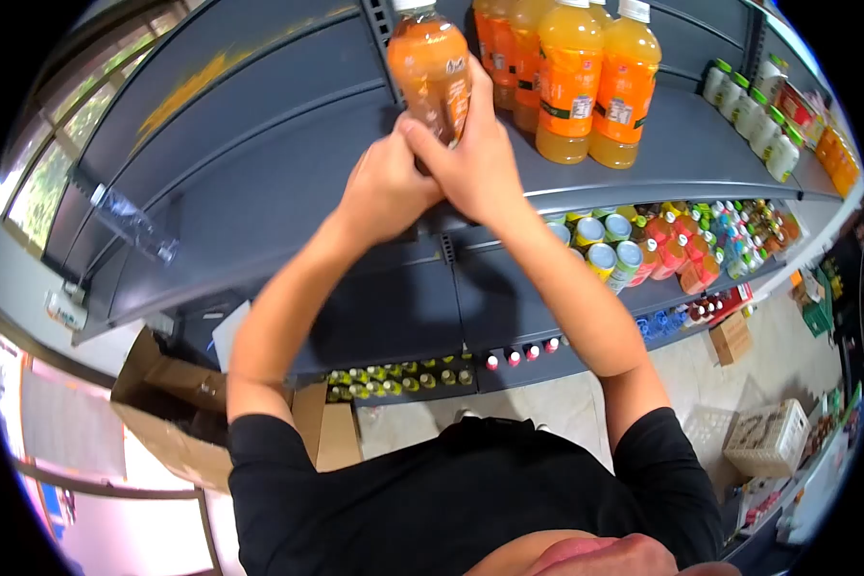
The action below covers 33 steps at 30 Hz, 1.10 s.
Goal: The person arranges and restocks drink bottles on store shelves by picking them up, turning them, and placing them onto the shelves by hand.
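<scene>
A large bottle of orange-brown drink [428,60] with a white cap stands upright between my hands over the dark shelf. My left hand [390,184] is closed around its lower part. From the other side my right hand [480,158] grips the same bottle, its thumb crossing over to the left hand. Fingers behind the bottle are hidden, and so is its base. Just right of my right hand, a group of orange juice bottles [570,86] with orange labels and white caps stands on the shelf [288,154].
An empty-looking clear bottle [134,226] lies at the shelf's left end. Small white bottles with green caps [766,130] line the right. Cans [601,257] and drinks fill a lower shelf. Below stand an open cardboard box [178,422] and, on the floor, a white crate [768,437].
</scene>
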{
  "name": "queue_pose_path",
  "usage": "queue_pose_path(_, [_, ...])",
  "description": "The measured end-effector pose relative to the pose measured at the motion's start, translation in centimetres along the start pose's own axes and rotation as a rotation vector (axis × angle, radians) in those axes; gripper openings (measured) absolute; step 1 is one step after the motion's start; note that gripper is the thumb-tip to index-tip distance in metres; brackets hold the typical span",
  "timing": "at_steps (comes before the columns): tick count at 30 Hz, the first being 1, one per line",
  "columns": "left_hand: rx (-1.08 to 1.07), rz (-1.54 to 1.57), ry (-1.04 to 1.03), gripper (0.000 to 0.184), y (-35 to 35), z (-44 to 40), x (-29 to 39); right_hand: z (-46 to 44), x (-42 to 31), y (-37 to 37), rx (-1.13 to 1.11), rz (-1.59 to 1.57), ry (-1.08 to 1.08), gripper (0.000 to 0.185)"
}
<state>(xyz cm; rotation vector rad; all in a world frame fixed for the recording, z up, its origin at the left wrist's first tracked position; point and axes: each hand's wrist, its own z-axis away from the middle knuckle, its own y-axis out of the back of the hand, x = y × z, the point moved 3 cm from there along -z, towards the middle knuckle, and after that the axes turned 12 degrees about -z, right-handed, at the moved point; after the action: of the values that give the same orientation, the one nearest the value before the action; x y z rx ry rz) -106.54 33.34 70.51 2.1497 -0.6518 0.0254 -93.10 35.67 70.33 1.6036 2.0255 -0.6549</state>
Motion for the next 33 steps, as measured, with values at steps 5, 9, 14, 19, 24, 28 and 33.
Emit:
queue_pose_path(5, [0.276, -0.102, -0.018, 0.043, -1.7, 5.7, 0.9, 3.1, -0.4, -1.1, 0.060, -0.034, 0.281, 0.091])
queue_pose_path(9, [0.546, 0.204, -0.163, 0.048, -4.2, 9.5, 2.8, 11.0, 2.6, 0.7, 0.015, -0.214, 0.168, 0.087])
queue_pose_path(14, [0.515, 0.733, -0.559, 0.023, -15.3, 13.9, 8.0, 24.2, 2.9, 9.7, 0.154, -0.287, 0.022, 0.087])
queue_pose_path(19, [0.141, 0.785, -0.551, 0.046, -24.3, 20.1, 17.2, 36.8, -2.1, 23.7, 0.511, -0.140, -0.361, 0.061])
queue_pose_path(24, [-0.663, 1.070, -0.511, 0.072, -33.6, 24.0, 30.3, 51.1, -6.5, 33.1, 1.030, -0.084, -0.447, 0.052])
queue_pose_path(28, [-1.283, 0.996, -0.790, 0.080, -38.3, 24.7, 40.2, 59.6, -11.1, 37.5, 1.401, -0.395, -0.467, 0.037])
queue_pose_path(33, [-1.547, 1.170, -0.881, 0.073, -42.7, 25.5, 52.1, 64.4, -16.7, 43.0, 1.558, -0.557, -0.318, 0.042])
